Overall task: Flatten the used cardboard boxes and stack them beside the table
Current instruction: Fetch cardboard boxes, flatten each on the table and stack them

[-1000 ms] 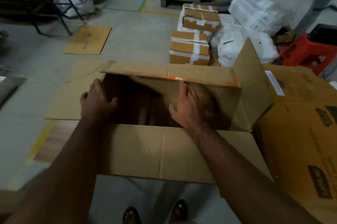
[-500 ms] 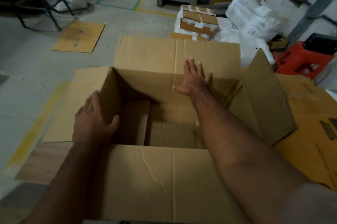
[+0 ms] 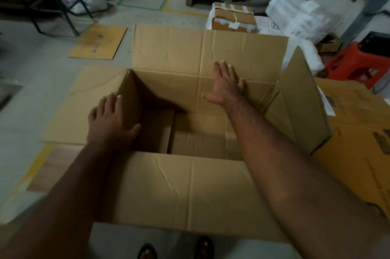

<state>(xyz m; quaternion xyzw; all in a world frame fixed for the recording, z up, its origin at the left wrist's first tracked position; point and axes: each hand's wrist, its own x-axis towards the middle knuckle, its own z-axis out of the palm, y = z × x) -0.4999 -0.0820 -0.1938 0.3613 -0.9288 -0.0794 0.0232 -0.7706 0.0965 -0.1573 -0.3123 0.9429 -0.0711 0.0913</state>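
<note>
Concrete floor (image 3: pixel 52 81): open box (image 3: pixel 190 191) faces up, long axis left-right.

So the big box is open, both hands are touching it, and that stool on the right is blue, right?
Not quite: the stool is red, not blue, as the head view shows. The rest holds: the big box is open, with the left hand on its left wall and the right hand flat against its far wall.

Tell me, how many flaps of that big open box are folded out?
4: far flap standing up, left flap lying flat, right flap raised, near flap hanging toward the person.
</note>
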